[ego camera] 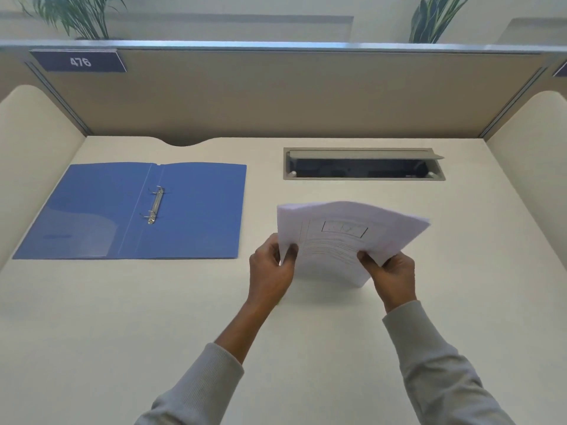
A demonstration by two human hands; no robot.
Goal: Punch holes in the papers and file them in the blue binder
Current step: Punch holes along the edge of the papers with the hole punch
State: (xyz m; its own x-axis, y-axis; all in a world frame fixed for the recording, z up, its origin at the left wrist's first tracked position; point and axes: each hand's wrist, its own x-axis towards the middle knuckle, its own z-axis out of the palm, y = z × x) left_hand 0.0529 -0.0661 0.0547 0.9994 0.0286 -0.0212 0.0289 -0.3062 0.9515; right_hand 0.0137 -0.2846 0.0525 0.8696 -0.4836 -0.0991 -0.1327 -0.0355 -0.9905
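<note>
A stack of white printed papers [343, 237] is held above the desk, right of centre, bowed upward in the middle. My left hand [270, 271] grips its left edge and my right hand [389, 277] grips its lower right edge. The blue binder [199, 216] lies open and flat on the desk to the left, apart from the papers. Its metal ring mechanism [156, 204] sits along the spine; I cannot tell whether the rings are open. No hole punch is in view.
A cream desk [122, 317] is walled by a beige partition [276, 96] at the back and cream side panels. A grey cable hatch [363, 164] with its lid raised is set into the desk behind the papers. Plants stand beyond the partition.
</note>
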